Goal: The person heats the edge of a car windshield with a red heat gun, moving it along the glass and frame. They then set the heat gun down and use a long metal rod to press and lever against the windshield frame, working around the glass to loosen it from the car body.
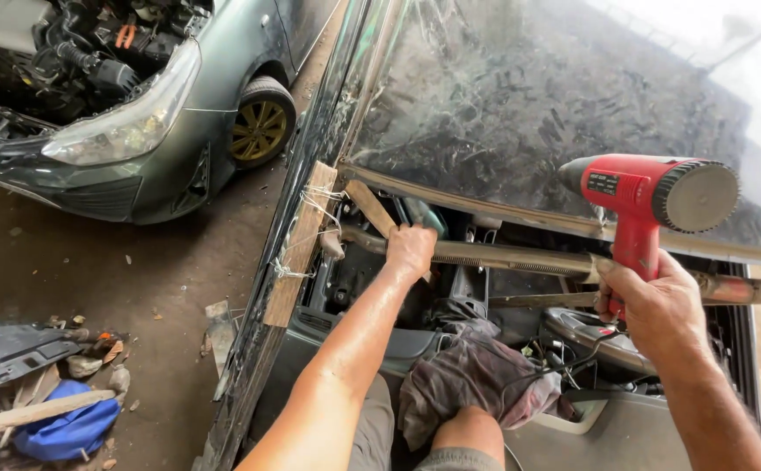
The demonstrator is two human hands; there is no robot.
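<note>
Cloth: a crumpled dark red rag (476, 375) is laid nearest the camera, below the door frame, over the person's knee.
Right hand: the right hand (651, 305) is clamped around the grip of the red heat gun (651, 196), just under the door frame's upper bar; a black cord is seen trailing down from the hand.
Heat gun: it is held upright against the frame's upper bar, its nozzle turned left along the bar.
Left hand: the left hand (411, 249) is closed on a tool, of which only the blue-green handle end shows, pressed to the lower bar (485, 255) of the door frame, left of the heat gun.
Door frame: the dark car door frame (328, 131) is tilted, with a wooden strip (298, 249) tied by thin wire to its left edge.
Progress: work on the frame is judged to be mid-way; the wooden strip is already bound in place, while heat and hand pressure are applied to the bars. How much is left cannot be told.
Floor: scrap and a blue bag (67, 432) are lying left of the frame.
Beyond: 1 grey-green car (136, 113), bonnet open, is parked farther left of the frame.
</note>
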